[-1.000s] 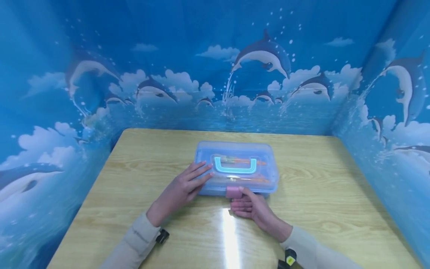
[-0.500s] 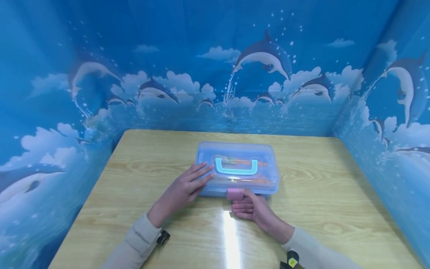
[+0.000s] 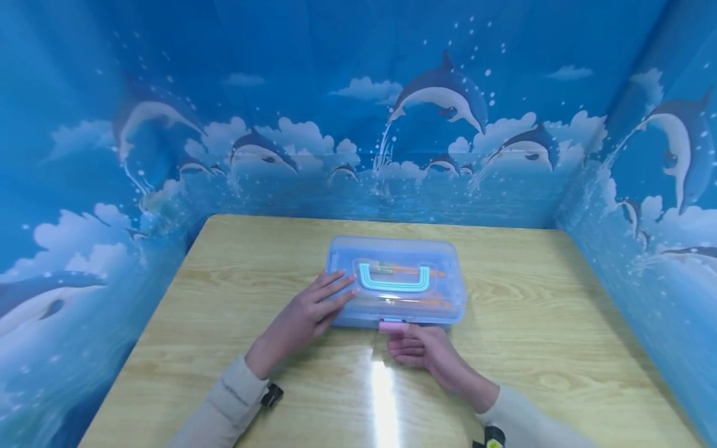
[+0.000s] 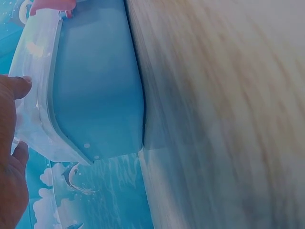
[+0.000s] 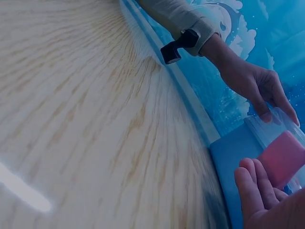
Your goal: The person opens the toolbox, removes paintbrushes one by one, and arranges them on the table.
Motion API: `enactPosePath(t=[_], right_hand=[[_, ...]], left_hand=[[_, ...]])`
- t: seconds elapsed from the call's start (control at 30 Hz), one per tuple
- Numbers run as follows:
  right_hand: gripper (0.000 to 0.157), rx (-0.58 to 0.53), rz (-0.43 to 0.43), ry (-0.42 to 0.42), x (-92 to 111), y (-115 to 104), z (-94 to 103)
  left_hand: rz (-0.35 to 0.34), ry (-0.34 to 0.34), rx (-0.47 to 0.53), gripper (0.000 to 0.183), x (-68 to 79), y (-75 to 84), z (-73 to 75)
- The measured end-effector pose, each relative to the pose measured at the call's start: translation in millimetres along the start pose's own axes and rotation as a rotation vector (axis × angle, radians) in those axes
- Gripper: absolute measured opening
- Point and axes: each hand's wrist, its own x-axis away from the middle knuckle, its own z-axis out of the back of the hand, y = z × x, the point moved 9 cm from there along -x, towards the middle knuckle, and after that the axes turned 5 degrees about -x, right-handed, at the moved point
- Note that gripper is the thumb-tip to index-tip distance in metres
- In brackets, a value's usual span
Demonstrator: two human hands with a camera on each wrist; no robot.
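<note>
A blue plastic storage box (image 3: 448, 283) with a clear lid (image 4: 33, 52) lies on the table, lid down. Its light-blue carry handle (image 3: 394, 287) is folded flat on top. Slender orange-handled items, perhaps brushes, show through the lid. My left hand (image 3: 310, 306) rests on the lid's left side with fingers extended. At the front middle, my right hand (image 3: 430, 353) holds the pink latch (image 3: 393, 327) between thumb and curled fingers. In the right wrist view the latch (image 5: 283, 160) is tipped outward from the box. The thumb's contact is largely hidden there.
The wood-grain table (image 3: 252, 261) extends around the box on all sides. Blue dolphin-print curtains (image 3: 358, 93) stand along its back and both sides. A bright light streak reflects off the table in front of the box.
The pink latch has swung outward and down from the box front, with my right thumb and fingers moving down along with it. My left hand stays on the lid.
</note>
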Motion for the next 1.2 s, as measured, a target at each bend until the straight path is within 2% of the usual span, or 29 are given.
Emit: enactPosePath(t=[0.3, 0.4, 0.6, 1.0, 1.2], right_hand=[[0.052, 0.147, 0.09, -0.183, 3, -6, -5.1], [0.055, 0.234, 0.093, -0.2, 4, -9, -2.5], [0.059, 0.4, 0.117, -0.152, 4, -11, 4.5], [0.039, 0.873, 0.372, -0.113, 4, -27, -9.4], [0.039, 0.936, 0.408, -0.098, 6, -31, -10.7]], left_hand=[[0.033, -0.039, 0.0, 0.058, 1.6, -0.7, -0.7], [0.037, -0.043, -0.001, 0.057, 2.0, -1.1, -0.8], [0.039, -0.038, -0.001, 0.056, 3.1, -2.2, -1.4], [0.055, -0.053, 0.01, 0.061, 5.1, -2.7, -2.1], [0.038, -0.03, 0.014, 0.061, 1.1, -0.7, -2.3]])
